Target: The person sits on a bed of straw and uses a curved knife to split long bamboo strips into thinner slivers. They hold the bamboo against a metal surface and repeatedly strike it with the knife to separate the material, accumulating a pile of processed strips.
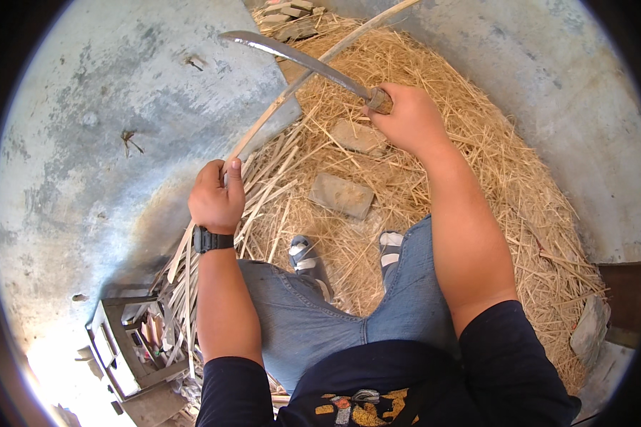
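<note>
My left hand [218, 195] is closed around the lower end of a long thin wooden strip [274, 105], which slants up and away to the right past the top edge. In my right hand [410, 119] is the wooden handle of a curved machete [292, 54], its blade pointing to the far left. The blade crosses the strip a little beyond its middle; whether the two touch I cannot tell. A black watch sits on my left wrist.
Straw and shavings [470, 135] cover the floor, with two bricks [342, 196] lying in front of my feet. Pale strips [263, 171] are heaped at the left beside a wooden frame [132, 349]. Worn grey-blue walls [121, 107] curve around, and more bricks [288, 16] are stacked far off.
</note>
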Tool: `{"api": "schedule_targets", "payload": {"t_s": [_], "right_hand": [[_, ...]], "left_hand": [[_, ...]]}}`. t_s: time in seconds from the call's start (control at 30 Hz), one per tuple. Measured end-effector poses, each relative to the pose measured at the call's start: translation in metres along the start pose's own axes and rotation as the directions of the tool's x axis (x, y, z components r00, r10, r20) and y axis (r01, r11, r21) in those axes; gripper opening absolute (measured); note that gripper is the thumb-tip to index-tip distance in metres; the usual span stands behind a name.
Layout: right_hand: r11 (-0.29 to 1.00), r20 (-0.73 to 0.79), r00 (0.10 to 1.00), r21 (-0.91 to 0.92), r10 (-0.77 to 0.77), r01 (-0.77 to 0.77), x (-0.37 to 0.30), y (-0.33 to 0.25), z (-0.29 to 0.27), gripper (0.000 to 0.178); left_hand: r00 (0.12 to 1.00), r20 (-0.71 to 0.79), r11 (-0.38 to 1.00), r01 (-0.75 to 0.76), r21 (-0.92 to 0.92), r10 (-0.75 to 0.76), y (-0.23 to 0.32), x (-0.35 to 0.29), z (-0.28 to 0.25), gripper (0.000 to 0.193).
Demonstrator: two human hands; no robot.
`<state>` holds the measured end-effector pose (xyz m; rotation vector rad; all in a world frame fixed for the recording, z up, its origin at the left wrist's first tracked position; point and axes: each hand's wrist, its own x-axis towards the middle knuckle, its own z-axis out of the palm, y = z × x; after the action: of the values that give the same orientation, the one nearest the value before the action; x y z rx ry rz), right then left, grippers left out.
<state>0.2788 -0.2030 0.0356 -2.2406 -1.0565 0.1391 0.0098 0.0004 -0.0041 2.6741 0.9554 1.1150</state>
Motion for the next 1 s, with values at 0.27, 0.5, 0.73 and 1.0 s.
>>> {"api": "schedule_targets", "payload": {"t_s": [0.27,0.5,0.73,1.0], "right_hand": [[0.943,0.128,0.951,-0.145,-0.282,0.299,-0.016,-0.025,0.024,0.019],[0.990,-0.005,0.990,0.008,-0.144,0.144,-0.003,-0.008,0.026,0.017],[0.968,0.154,0.964,-0.092,-0.217,0.233,-0.016,-0.021,0.034,0.020],[1.000,0.095,0.995,-0.010,-0.020,0.021,-0.003,-0.012,0.020,0.019]], "left_hand": [[0.992,0.127,0.983,0.039,-0.182,-0.016,0.007,0.000,0.001,0.038],[0.979,0.205,0.993,0.047,-0.108,-0.024,0.000,0.001,-0.001,0.046],[0.940,0.340,0.976,0.104,-0.190,-0.034,0.008,0.002,0.003,0.049],[0.864,0.501,0.956,0.194,-0.221,-0.060,0.004,0.000,-0.006,0.046]]}}
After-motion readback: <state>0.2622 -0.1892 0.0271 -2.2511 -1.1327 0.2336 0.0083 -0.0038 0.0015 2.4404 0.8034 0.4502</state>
